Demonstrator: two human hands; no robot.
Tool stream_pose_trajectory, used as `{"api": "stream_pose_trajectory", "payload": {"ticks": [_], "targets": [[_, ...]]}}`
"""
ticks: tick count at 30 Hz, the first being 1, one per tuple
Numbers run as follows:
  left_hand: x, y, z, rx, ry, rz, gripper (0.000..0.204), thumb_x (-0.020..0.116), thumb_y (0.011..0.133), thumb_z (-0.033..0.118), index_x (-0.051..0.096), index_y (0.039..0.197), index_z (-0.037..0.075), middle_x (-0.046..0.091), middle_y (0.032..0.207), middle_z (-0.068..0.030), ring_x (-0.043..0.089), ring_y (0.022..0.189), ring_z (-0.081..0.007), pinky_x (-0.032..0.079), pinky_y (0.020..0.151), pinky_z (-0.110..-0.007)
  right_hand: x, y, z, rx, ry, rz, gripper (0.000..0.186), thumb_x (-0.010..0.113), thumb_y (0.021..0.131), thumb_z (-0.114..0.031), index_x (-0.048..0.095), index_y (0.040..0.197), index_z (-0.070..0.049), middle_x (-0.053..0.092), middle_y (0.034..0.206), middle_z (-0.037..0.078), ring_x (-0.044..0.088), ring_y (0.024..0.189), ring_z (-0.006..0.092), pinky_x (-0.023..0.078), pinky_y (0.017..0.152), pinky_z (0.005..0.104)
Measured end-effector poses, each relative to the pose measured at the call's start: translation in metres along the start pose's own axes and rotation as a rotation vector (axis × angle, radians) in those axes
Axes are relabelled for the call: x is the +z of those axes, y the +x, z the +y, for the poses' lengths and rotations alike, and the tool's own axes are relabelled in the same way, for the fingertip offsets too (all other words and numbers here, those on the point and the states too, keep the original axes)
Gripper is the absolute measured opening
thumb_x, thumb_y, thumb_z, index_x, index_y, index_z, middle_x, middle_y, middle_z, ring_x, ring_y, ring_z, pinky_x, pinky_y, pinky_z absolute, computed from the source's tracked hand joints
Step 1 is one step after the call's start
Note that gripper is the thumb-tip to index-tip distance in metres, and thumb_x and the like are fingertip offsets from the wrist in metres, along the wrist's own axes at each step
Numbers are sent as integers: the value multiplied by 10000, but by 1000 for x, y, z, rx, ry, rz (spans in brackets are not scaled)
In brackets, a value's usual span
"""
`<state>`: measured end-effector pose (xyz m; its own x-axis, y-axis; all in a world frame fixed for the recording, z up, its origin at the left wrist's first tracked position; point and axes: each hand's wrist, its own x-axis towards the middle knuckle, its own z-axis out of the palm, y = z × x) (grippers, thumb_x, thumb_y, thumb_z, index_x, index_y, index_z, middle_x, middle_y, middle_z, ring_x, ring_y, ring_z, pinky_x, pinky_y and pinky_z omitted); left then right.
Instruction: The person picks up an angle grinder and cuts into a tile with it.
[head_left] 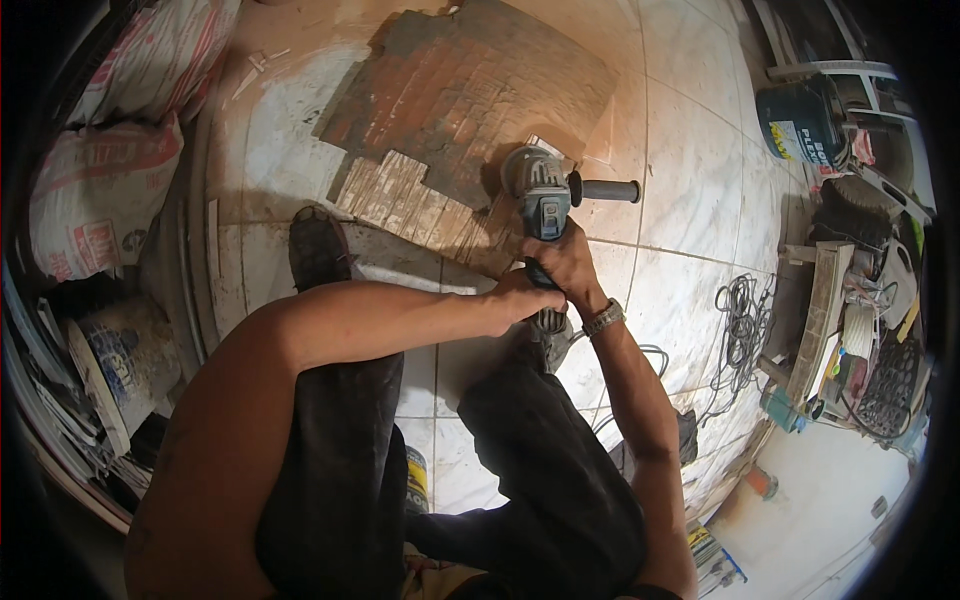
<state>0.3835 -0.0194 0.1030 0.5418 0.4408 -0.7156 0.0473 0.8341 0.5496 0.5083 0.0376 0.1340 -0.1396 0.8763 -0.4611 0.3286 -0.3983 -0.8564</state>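
- Head view, centre of the frame: the right hand [570, 262] is wrapped tight around the body of a blue-grey angle grinder [541, 200], whose black side handle [607, 190] sticks out toward the right.
- The left hand [520, 298] is closed on the grinder's rear end, just below the right hand and touching it.
- The grinder's head rests at the lower right edge of a brick-patterned slab [470, 100] lying on the pale tiled floor [690, 180] in the upper middle.
- A dark shoe [318, 245] stands on the floor at the slab's lower left edge.
- A coiled cable [742, 320] lies at right.
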Motion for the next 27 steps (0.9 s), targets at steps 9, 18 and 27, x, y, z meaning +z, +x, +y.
{"api": "stream_pose_trajectory", "payload": {"ticks": [9, 18, 27], "targets": [[2, -16, -15, 20, -55, -27, 306, 810, 793, 222, 704, 1040, 77, 692, 960, -23, 593, 835, -133, 457, 692, -330, 7, -9, 18, 18, -217, 39, 491, 835, 767, -177, 647, 1166, 37, 716, 993, 72, 650, 882, 172, 555, 833, 333], [3, -8, -18, 84, -77, -72, 290, 792, 821, 82, 701, 1093, 38, 729, 1013, -66, 673, 958, -164, 545, 856, -355, 2, -16, 14, 55, -90, 73, 574, 846, 725, -222, 630, 1170, 69, 744, 1008, 176, 714, 909, 248, 567, 836, 362], [16, -7, -43, 99, -168, -100, 315, 810, 825, 17, 706, 1119, -27, 766, 1062, -127, 733, 1033, -228, 587, 944, -357, 4, -36, 11, 9, 83, 10, 488, 818, 747, -155, 644, 1150, 57, 743, 1000, 122, 692, 886, 193, 559, 821, 335]]}}
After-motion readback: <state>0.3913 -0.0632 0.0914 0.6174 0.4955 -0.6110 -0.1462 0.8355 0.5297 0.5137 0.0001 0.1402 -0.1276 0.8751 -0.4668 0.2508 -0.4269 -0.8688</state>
